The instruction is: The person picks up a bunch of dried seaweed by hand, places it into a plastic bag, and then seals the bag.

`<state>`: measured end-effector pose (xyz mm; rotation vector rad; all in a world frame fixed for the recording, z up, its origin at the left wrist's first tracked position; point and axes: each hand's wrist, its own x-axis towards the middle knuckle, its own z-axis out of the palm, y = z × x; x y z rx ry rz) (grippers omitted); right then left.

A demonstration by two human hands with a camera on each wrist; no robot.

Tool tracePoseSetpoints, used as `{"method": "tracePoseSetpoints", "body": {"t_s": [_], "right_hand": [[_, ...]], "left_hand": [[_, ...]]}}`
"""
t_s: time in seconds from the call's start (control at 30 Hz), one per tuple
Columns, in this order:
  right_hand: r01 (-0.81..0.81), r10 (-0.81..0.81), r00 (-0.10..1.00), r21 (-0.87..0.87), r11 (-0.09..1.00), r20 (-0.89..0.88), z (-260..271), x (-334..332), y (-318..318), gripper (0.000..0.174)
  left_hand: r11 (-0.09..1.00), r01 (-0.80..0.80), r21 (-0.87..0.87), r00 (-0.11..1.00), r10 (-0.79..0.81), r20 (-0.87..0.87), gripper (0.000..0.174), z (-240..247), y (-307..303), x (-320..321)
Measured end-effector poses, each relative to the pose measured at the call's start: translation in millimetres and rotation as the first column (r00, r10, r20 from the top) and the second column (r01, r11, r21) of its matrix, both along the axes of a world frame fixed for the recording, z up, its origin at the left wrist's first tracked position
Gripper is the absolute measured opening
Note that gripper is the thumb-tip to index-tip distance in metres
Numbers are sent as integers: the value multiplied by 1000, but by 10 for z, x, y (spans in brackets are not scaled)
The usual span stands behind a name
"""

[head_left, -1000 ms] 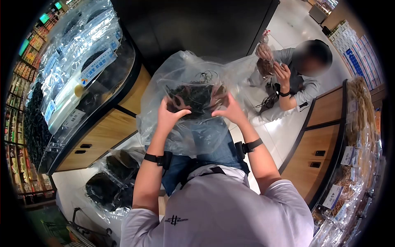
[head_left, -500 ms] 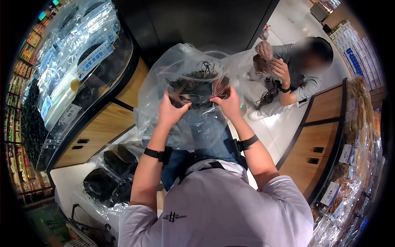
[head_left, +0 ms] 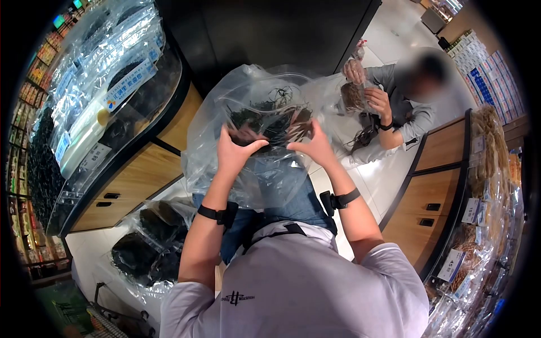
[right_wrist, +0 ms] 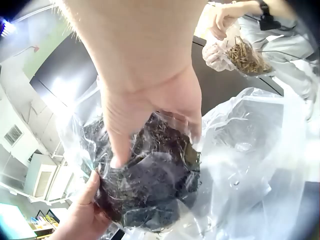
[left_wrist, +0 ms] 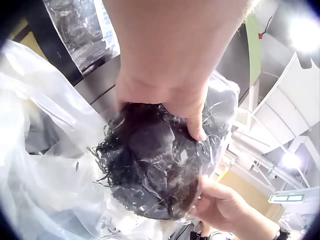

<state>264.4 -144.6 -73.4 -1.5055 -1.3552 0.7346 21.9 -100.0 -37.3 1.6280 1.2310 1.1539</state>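
Observation:
A clear plastic bag of dark, stringy dried food [head_left: 267, 127] is held up between both hands. My left hand [head_left: 234, 149] grips its left side, the thumb lying across the near face and the fingers behind the film. On the opposite side my right hand [head_left: 315, 143] holds it the same way. In the left wrist view the bag [left_wrist: 155, 165] bulges, with thin dark strands at its edge. The right wrist view shows my right thumb pressed on the film of the bag [right_wrist: 155, 185]. A large clear plastic sack [head_left: 205, 129] surrounds the held bag and drapes over my legs.
Bags of dark goods [head_left: 143, 248] lie on the floor at lower left. Display counters stand on the left [head_left: 132, 174] and right [head_left: 434, 191], with a black panel [head_left: 265, 34] ahead. Another person [head_left: 408, 104] crouches at upper right, holding a bag of brown dried goods [head_left: 354, 97].
My hands and the held bag have risen slightly in view, and my thumbs are closer together. The other person's second hand now shows at the top of the brown goods' bag, which is lower.

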Motion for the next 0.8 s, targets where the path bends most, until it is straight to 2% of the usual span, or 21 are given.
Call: {"method": "tracePoseSetpoints", "body": {"t_s": [0.03,0.13,0.27,0.33,0.37,0.43,0.57,0.63,0.67,0.73,0.77,0.8], "right_hand": [[2,-2,1000,2,1000,0,-26,42,45,81],[-90,162,916,206,974,-366,102,55,122,87],[-4,58,927,145,989,-370,132,-40,117,84],[125,-73,956,169,978,-283,177,-127,98,74],[124,-72,956,169,978,-284,234,-172,80,74],[208,-172,958,146,967,-230,347,-239,47,68],[265,-241,942,79,961,-232,369,-253,48,67],[250,-239,966,121,961,-99,409,-218,48,69],[252,-241,965,122,960,-100,346,-164,67,69],[68,-29,975,171,983,-221,152,-3,112,72],[70,-31,975,171,983,-220,146,46,107,72],[-37,83,951,157,987,-298,141,92,100,71]], "left_hand": [[1000,-21,-9,999,21,-43,77,19,-8,5],[1000,10,-15,999,-10,-43,73,-59,-31,34],[995,-49,87,998,45,47,66,-39,-82,147],[995,-97,-10,995,97,15,63,23,-142,180],[995,-99,-10,995,99,14,63,56,-154,198],[986,-159,-47,987,159,-7,54,99,-167,223],[978,-190,-87,982,187,-34,53,82,-162,210],[989,-144,-31,985,141,-104,57,153,-148,165],[989,-142,-29,985,139,-104,57,93,-101,106],[995,80,-58,995,-83,-56,74,-83,28,-69],[995,82,-58,995,-85,-55,74,-51,66,-105],[990,141,-10,980,-138,143,76,-17,109,-135]]}}
